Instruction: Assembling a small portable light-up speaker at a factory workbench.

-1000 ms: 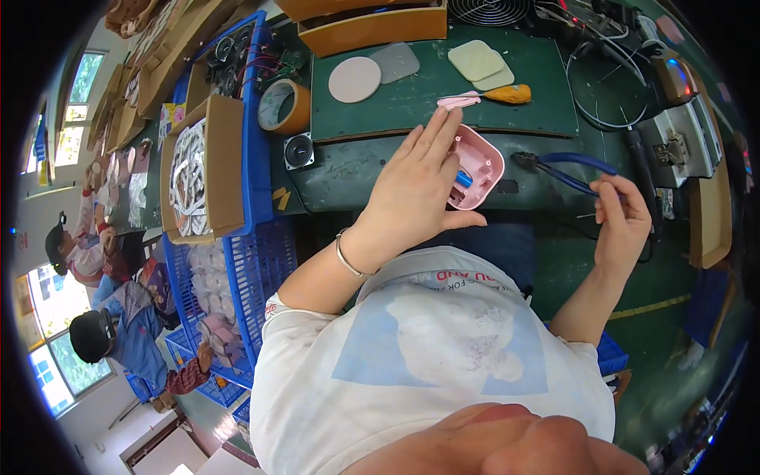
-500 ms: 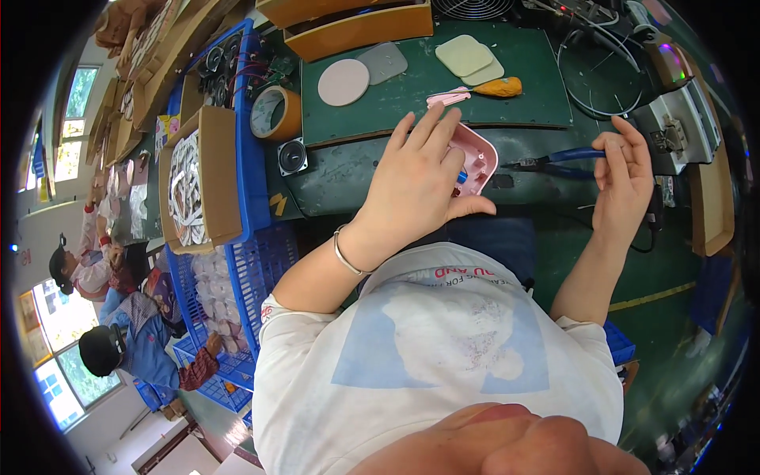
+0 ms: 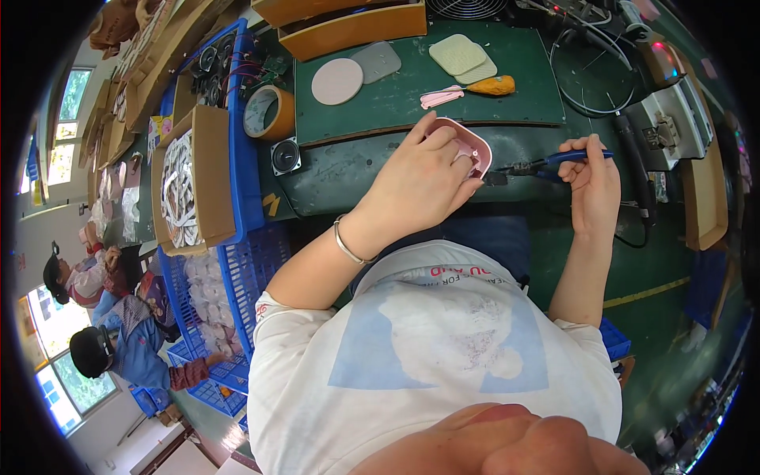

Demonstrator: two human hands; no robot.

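Workshop bench (image 3: pixel 348 178), dark green, with a lighter green board (image 3: pixel 396 115) along its far side; two co-workers off to the left. Left hand (image 3: pixel 423 178): fingers curled over the left part of a pink shell (image 3: pixel 476 141), gripping it, thumb at the near side; fingertips partly hidden. Shell sits on the bench just before the board, open side up. Right hand (image 3: pixel 594 186): fingers bent around the handles of blue-handled pliers (image 3: pixel 556 158), nose pointing left, right beside the shell; can't tell if touching. On board: pink disc (image 3: pixel 337 81), grey pad (image 3: pixel 383 60), two cream pads (image 3: pixel 457 55), orange-handled tool (image 3: pixel 492 85) by a small pink piece (image 3: pixel 441 97). Left: tape roll (image 3: pixel 283 119), small speaker (image 3: pixel 286 156), cardboard box (image 3: pixel 215 174).
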